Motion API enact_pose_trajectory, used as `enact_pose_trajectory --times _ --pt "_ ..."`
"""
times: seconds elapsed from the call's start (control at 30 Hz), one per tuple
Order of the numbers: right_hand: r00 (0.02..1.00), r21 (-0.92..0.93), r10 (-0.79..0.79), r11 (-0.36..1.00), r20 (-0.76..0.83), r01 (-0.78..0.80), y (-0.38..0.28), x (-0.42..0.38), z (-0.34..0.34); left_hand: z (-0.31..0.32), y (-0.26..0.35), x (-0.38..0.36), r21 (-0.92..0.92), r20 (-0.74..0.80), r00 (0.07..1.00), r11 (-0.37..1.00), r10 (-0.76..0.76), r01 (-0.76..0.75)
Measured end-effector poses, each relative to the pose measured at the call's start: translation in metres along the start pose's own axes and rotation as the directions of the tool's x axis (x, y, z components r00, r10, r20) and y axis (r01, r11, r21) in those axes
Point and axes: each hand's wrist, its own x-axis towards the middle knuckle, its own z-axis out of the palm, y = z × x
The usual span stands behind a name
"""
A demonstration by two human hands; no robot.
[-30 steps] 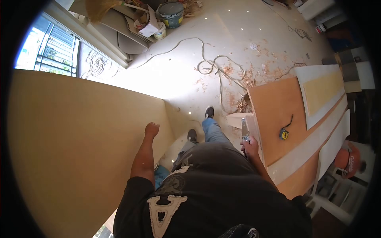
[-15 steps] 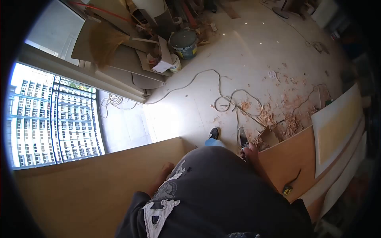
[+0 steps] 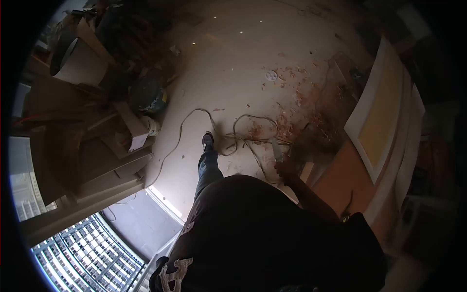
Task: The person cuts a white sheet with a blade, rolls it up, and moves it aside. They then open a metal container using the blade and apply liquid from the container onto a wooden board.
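Note:
My right hand (image 3: 287,170) is closed around a putty knife (image 3: 277,150), its flat pale blade pointing away from me over the floor. Just right of that hand lies the orange-brown wooden panel (image 3: 335,170). A tape measure (image 3: 346,217) rests on the panel near my right sleeve, partly hidden and dark. My left hand is out of sight, apparently behind my dark shirt. One shoe (image 3: 207,140) is stretched forward on the pale floor.
A long cord (image 3: 182,124) loops across the floor. Wood shavings (image 3: 296,129) are scattered ahead on the right. Pale sheets (image 3: 354,127) lean at the right. A lidded bucket (image 3: 148,95) and stacked boards (image 3: 73,155) stand left, above a barred window (image 3: 92,250).
My view has turned and darkened, and one leg has stepped forward. The putty knife has come along in my right hand. My left hand and the plywood panel beside it have left view.

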Motion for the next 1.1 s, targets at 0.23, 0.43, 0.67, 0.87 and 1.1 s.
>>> enact_pose_trajectory --times 0.23,0.43,0.67,0.87,1.1 --pt "0.890 0.332 0.404 0.886 -0.211 -0.324 -0.039 0.034 0.005 -0.232 0.097 0.163 0.144 -0.008 0.999 0.989 -0.031 0.032" --pt "0.797 0.282 0.511 0.855 -0.321 -0.435 -0.055 0.049 0.013 -0.508 0.287 0.348 0.641 -0.232 0.890 0.750 0.391 -0.163" --pt "0.745 -0.206 0.577 0.726 -0.336 -0.655 -0.077 0.080 0.011 -0.654 0.628 0.439 0.715 -0.180 0.614 0.531 0.769 -0.455" --pt "0.790 -0.135 0.512 0.804 -0.336 -0.579 -0.067 0.209 -0.027 -0.605 0.821 0.413 0.220 -0.182 0.801 0.818 0.570 -0.532" --pt "0.829 0.466 0.485 0.823 -0.278 -0.325 -0.197 0.372 -0.134 -0.591 0.818 0.428 0.629 0.274 0.880 0.619 0.388 -0.470"
